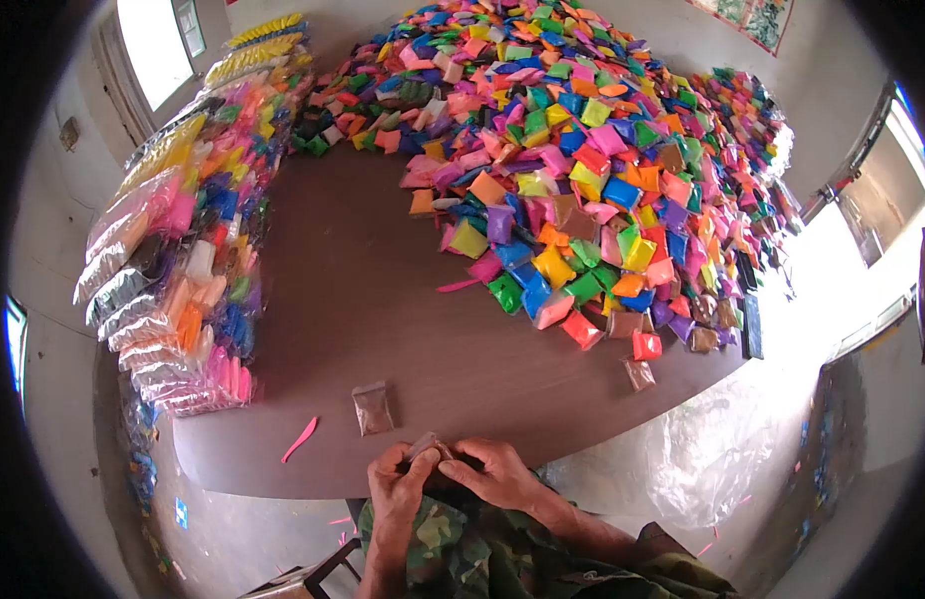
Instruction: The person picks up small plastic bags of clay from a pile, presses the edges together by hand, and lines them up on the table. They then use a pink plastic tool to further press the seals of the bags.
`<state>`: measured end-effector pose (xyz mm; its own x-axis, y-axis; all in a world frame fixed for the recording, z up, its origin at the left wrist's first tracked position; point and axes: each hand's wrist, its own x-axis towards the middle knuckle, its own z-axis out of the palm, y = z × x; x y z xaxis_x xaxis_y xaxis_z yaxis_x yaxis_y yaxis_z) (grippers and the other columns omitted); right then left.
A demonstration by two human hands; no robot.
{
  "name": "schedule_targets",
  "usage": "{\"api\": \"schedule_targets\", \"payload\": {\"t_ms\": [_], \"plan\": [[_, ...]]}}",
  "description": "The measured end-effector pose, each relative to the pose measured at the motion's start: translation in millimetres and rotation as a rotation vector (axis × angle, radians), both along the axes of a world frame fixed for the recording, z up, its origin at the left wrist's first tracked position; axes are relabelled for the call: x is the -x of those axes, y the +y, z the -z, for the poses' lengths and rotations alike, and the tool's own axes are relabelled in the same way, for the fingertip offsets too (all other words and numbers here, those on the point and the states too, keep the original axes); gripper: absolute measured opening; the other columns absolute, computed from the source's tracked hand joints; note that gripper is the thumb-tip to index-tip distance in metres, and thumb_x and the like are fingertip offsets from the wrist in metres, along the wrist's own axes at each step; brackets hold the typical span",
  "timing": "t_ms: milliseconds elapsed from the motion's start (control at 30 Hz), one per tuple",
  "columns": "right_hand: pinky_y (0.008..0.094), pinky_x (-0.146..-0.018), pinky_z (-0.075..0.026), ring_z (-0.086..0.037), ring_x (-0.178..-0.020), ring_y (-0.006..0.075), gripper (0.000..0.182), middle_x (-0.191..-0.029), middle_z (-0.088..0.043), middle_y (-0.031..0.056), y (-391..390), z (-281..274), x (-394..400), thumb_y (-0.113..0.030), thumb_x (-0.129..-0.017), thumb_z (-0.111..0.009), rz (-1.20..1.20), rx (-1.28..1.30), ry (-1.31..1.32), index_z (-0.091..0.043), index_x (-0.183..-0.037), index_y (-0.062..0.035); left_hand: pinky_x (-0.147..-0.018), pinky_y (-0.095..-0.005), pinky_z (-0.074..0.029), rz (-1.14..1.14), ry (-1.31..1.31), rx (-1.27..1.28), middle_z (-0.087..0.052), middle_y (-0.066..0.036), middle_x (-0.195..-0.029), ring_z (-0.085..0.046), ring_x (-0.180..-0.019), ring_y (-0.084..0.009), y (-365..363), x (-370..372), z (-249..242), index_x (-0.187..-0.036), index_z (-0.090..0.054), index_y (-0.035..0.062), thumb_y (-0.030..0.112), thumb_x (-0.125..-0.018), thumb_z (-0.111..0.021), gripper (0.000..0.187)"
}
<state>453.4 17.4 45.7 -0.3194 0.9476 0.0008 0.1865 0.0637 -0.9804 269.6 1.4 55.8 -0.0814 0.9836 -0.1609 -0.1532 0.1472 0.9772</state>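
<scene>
At the table's near edge, my left hand and my right hand are closed, with fingertips pinching a small clear packet with brown contents between them. Fingers and thumbs cover most of it. Just beyond my left hand a brown packet lies flat on the table. Further left is a pink plastic knife-shaped tool, touched by neither hand.
A large heap of colourful small packets covers the back and right of the brown table. Stacked clear bags of coloured packs line the left side. A brown packet lies near the right edge. Clear plastic sheeting is on the floor.
</scene>
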Motion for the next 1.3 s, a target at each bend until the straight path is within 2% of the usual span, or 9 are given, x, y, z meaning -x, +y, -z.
{"api": "schedule_targets", "payload": {"t_ms": [167, 367, 533, 633, 733, 833, 1067, 1233, 1300], "plan": [[0.0392, -0.070, -0.053, -0.068, -0.079, 0.0208, 0.037, -0.092, -0.071, 0.0178, -0.4, -4.3, -1.9, -0.034, -0.099, -0.071, -0.024, 0.040, 0.053, -0.070, -0.112, -0.0001, -0.075, -0.0244, -0.052, -0.062, 0.121, 0.037, -0.071, -0.001, -0.089, -0.063, -0.079, -0.0085, -0.4, 4.4, 1.7, -0.096, -0.072, -0.0040, 0.011, -0.093, -0.076, 0.016], [0.0350, -0.068, -0.051, -0.059, -0.080, 0.0086, 0.032, -0.086, -0.070, 0.0136, -3.2, 9.3, -0.6, -0.029, -0.101, -0.071, 0.060, 0.020, 0.148, -0.071, -0.113, 0.0004, -0.080, -0.0264, -0.052, 0.021, -0.003, 0.061, -0.073, -0.006, -0.100, -0.066, -0.089, -0.0117, -8.0, -1.6, -2.6, -0.109, -0.070, -0.0073, 0.019, -0.091, -0.082, 0.034], [0.0308, -0.065, -0.050, -0.053, -0.078, 0.0043, 0.031, -0.079, -0.066, 0.0081, -5.0, 16.3, -0.4, -0.027, -0.102, -0.069, 0.121, 0.057, 0.192, -0.072, -0.114, 0.0011, -0.086, -0.0272, -0.053, 0.016, -0.067, -0.011, -0.075, -0.007, -0.106, -0.067, -0.095, -0.0132, -4.2, -22.7, -25.3, -0.116, -0.071, -0.0061, 0.015, -0.094, -0.078, 0.031], [0.0311, -0.063, -0.048, -0.051, -0.076, 0.0048, 0.031, -0.076, -0.062, 0.0058, -3.5, 19.6, 3.1, -0.027, -0.102, -0.069, 0.161, -0.034, 0.305, -0.072, -0.115, 0.0014, -0.086, -0.0271, -0.053, 0.031, -0.036, -0.039, -0.075, -0.007, -0.106, -0.067, -0.095, -0.0126, -2.5, -21.6, -25.8, -0.118, -0.072, -0.0041, 0.012, -0.095, -0.077, 0.028], [0.0315, -0.062, -0.046, -0.049, -0.075, 0.0054, 0.030, -0.076, -0.060, 0.0036, -1.9, 18.6, -2.4, -0.027, -0.103, -0.068, 0.116, 0.017, 0.245, -0.072, -0.112, 0.0022, -0.083, -0.0265, -0.053, 0.024, 0.036, -0.060, -0.075, -0.006, -0.103, -0.067, -0.092, -0.0114, 2.4, -19.3, -17.3, -0.116, -0.074, -0.0022, 0.010, -0.095, -0.077, 0.025], [0.0276, -0.065, -0.046, -0.049, -0.077, 0.0046, 0.023, -0.081, -0.059, -0.0034, 1.3, 5.8, -12.2, -0.020, -0.101, -0.070, 0.041, 0.047, 0.215, -0.070, -0.110, 0.0013, -0.079, -0.0261, -0.053, 0.021, 0.081, -0.039, -0.075, -0.005, -0.099, -0.066, -0.088, -0.0102, 4.4, -18.1, -17.5, -0.115, -0.074, -0.0018, 0.008, -0.094, -0.076, 0.023], [0.0251, -0.069, -0.044, -0.050, -0.082, 0.0041, 0.025, -0.088, -0.061, -0.0030, 5.9, 15.9, -7.9, -0.023, -0.103, -0.070, 0.049, 0.067, 0.404, -0.070, -0.110, 0.0008, -0.072, -0.0259, -0.049, 0.119, 0.359, -0.028, -0.073, -0.002, -0.094, -0.063, -0.084, -0.0089, 10.1, -19.8, -34.4, -0.109, -0.074, -0.0023, 0.012, -0.090, -0.075, 0.024], [0.0245, -0.076, -0.049, -0.056, -0.090, 0.0050, 0.028, -0.098, -0.068, -0.0017, 5.5, 17.9, -9.3, -0.022, -0.105, -0.068, 0.065, 0.180, 0.548, -0.072, -0.118, 0.0028, -0.071, -0.0250, -0.047, 0.078, 0.297, -0.023, -0.069, 0.000, -0.089, -0.059, -0.079, -0.0076, 13.0, -23.8, -21.8, -0.103, -0.073, -0.0026, 0.016, -0.089, -0.076, 0.024], [0.0258, -0.078, -0.052, -0.060, -0.091, 0.0080, 0.029, -0.101, -0.071, 0.0004, 5.3, 24.8, -2.4, -0.023, -0.104, -0.068, 0.168, 0.166, 0.650, -0.073, -0.119, 0.0018, -0.071, -0.0248, -0.046, 0.074, 0.280, -0.030, -0.068, 0.000, -0.087, -0.058, -0.078, -0.0074, 14.7, -25.4, -20.1, -0.102, -0.072, -0.0029, 0.017, -0.089, -0.076, 0.023]]}}
